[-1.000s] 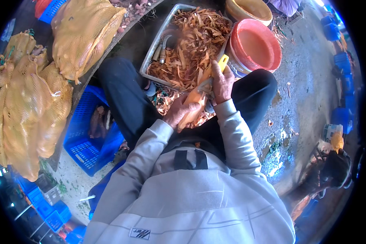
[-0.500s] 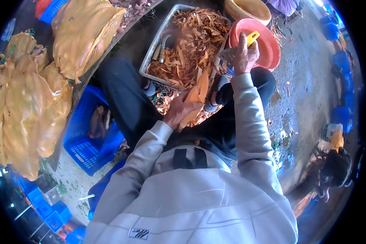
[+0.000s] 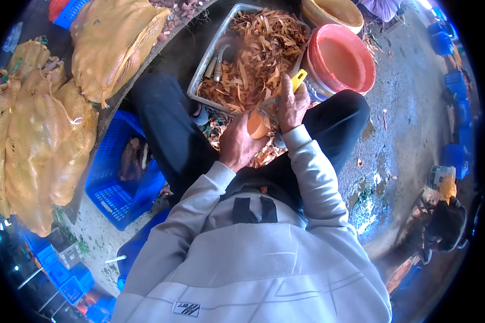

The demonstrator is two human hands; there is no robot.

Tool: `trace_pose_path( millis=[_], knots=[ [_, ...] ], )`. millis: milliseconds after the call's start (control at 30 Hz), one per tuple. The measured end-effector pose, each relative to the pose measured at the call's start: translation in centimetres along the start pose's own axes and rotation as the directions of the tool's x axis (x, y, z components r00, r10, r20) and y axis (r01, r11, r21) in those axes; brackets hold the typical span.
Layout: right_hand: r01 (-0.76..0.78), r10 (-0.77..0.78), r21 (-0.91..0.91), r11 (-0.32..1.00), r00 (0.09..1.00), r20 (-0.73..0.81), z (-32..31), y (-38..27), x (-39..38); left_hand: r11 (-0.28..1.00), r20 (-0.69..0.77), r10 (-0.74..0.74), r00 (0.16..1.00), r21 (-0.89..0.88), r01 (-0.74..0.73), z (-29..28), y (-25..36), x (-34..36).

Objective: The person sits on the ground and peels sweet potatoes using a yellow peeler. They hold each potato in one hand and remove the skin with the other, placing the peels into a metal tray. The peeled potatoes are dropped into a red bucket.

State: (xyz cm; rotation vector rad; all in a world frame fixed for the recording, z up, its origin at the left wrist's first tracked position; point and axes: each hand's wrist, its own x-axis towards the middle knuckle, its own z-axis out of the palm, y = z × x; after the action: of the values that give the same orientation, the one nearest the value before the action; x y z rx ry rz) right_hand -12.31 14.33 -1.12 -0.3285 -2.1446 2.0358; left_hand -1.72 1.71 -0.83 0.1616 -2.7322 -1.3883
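Between my knees, my left hand (image 3: 241, 141) grips a peeled orange root (image 3: 258, 123). My right hand (image 3: 293, 107) is closed on a yellow-handled peeler (image 3: 298, 81), whose blade end is at the root's upper part. Just above my hands, a metal tray (image 3: 210, 35) holds a heap of orange peelings (image 3: 261, 46) and, at its left side, tools with light handles and a curved metal part (image 3: 217, 70). More peelings lie on the ground beneath my hands.
Mesh sacks (image 3: 29, 145) lie at left, a blue crate (image 3: 110, 196) with roots below them. A red basin (image 3: 344, 62) and yellow basin (image 3: 331, 11) stand beside the tray. Blue containers (image 3: 454, 159) line the right. A co-worker's dark-clad arm (image 3: 442, 226) shows lower right.
My right hand swung up and right with the peeler, then came back down to the root. My left hand has shifted and now wraps higher around the root.
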Motion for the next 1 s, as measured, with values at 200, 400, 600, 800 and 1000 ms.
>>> trace_pose_path(
  millis=[200,400,600,800,1000],
  knots=[
    [-0.02,0.009,-0.149,0.989,0.998,-0.069,0.4,2.9,-0.4,0.991,-0.105,0.101,0.989,0.104,-0.09,0.5,-0.8,-0.1],
    [0.207,-0.247,-0.317,0.926,0.965,-0.091,0.1,1.2,0.7,0.985,-0.055,0.128,0.99,0.126,-0.12,1.1,-0.9,-0.8],
    [0.084,-0.111,-0.174,0.981,0.982,-0.154,0.2,0.9,0.9,0.986,-0.07,0.114,0.991,0.127,-0.105,1.1,-0.8,-0.5],
    [-0.033,0.033,0.008,0.999,0.986,-0.162,0.6,3.5,-1.4,0.989,-0.094,0.091,0.991,0.121,-0.08,1.1,-0.8,-0.3],
    [0.041,-0.05,-0.135,0.99,0.997,-0.065,-0.5,3.4,0.3,0.993,-0.082,0.089,0.993,0.084,-0.082,1.4,-1.6,-1.3]
  ],
)
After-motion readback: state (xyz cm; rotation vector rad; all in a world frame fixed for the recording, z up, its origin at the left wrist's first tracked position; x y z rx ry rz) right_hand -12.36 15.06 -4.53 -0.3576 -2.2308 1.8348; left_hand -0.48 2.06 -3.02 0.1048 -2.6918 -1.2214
